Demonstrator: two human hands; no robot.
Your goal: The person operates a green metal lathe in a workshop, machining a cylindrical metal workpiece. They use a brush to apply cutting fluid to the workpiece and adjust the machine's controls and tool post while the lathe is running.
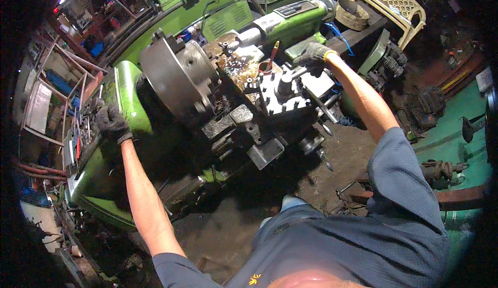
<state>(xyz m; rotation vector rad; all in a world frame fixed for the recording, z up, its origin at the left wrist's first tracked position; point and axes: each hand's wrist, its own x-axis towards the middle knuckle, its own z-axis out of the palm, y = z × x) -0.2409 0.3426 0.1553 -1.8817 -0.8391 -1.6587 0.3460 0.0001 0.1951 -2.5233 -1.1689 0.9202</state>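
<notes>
A large green lathe fills the middle, its big dark chuck (174, 75) facing right. My right hand (313, 58), in a dark grey glove, is closed around the end of a bright metal lever (299, 72) by the square tool post (282, 93). Over on the headstock (130, 93) side, my left hand (113, 124), gloved too, reaches to the hand tools (79, 132) lying along the machine's top. Its fingers look curled, but what they hold, if anything, is too dark to make out. A brush (274, 54) stands in a reddish cup (265, 68) behind the tool post.
Wet, oily brown patches cover the carriage (236, 69) beside the chuck. The tailstock (295, 23) stands at the far right end. Beyond it are a round tin (352, 14) and a beige plastic chair (394, 0). Handwheels and cranks (313, 144) jut toward me.
</notes>
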